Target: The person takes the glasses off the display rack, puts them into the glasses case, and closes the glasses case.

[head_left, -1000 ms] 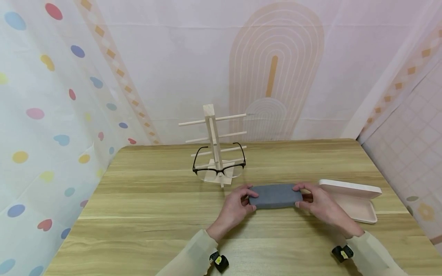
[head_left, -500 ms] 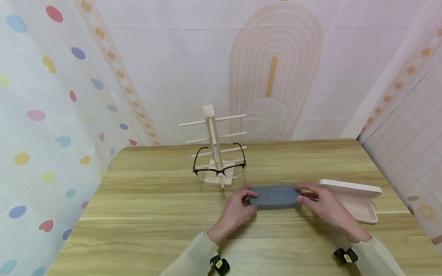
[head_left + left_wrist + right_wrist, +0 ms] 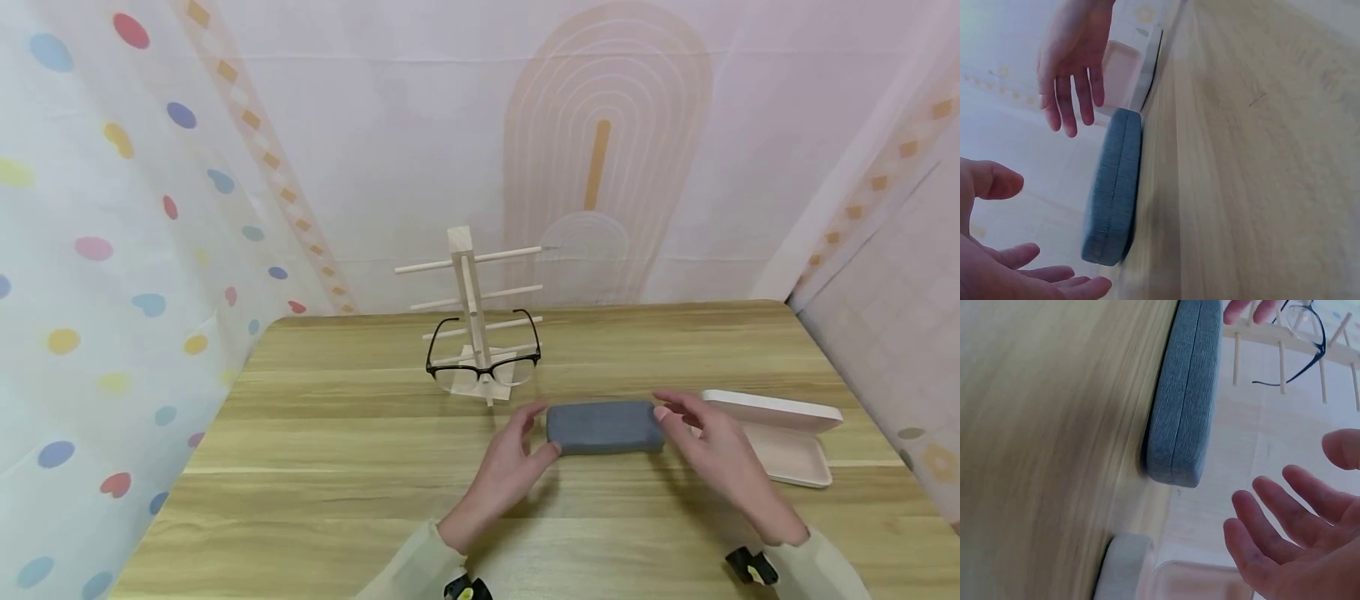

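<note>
A closed blue-grey glasses case point(image 3: 604, 427) lies on the wooden table between the two hands. At its left end is the left hand point(image 3: 504, 467), with thumb and fingers spread apart; the left wrist view shows a gap between them and the case point(image 3: 1114, 187). By the right end hovers the right hand point(image 3: 712, 450), its fingers loosely extended. In the right wrist view these fingers stand apart from the case point(image 3: 1186, 394) and hold nothing.
Behind the case stands a wooden rack point(image 3: 468, 292) with several pegs, carrying black-framed glasses point(image 3: 486, 369). An opened white case point(image 3: 787, 454) lies just right of the right hand. Patterned curtains point(image 3: 420, 150) rise behind the table point(image 3: 315, 467).
Both hands have let go of the blue-grey case's ends and spread their fingers. The case stays on the table, and the head view has shifted slightly.
</note>
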Demonstrator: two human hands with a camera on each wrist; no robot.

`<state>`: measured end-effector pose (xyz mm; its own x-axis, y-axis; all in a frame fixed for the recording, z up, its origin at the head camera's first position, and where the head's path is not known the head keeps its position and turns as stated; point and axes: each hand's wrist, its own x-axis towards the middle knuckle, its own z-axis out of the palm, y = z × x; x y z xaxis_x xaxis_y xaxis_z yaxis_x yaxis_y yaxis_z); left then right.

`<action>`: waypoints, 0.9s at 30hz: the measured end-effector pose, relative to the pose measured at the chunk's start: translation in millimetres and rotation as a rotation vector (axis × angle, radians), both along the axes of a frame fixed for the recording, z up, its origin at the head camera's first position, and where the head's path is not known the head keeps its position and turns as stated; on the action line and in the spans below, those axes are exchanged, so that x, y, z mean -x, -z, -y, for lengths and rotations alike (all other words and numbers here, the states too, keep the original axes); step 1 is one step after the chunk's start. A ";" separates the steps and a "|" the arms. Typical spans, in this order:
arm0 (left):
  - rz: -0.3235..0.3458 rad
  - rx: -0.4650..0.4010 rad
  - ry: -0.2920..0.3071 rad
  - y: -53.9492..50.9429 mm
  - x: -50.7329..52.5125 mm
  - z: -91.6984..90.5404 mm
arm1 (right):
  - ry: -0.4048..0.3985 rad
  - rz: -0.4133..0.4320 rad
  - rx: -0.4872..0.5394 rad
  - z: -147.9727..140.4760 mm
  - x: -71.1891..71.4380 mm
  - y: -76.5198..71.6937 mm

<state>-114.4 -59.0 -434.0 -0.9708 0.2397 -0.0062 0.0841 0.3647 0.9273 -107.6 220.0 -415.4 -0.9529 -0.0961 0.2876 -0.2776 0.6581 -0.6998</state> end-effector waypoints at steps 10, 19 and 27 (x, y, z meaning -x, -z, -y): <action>-0.080 -0.008 -0.013 -9.6 -15.0 16.4 | 0.038 -0.196 -0.048 14.5 -6.9 -2.0; -0.175 -0.022 -0.070 -18.2 -22.2 40.7 | -0.015 -0.281 -0.056 25.6 -13.2 -9.1; -0.350 -0.007 -0.166 -26.8 -31.5 56.2 | -0.050 -0.262 -0.081 37.2 -16.0 -15.9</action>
<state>-83.0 -115.2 -407.2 -0.9395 0.0782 0.3334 0.3364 0.3933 0.8557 -91.6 182.9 -399.5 -0.8408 -0.1739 0.5126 -0.4753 0.6903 -0.5455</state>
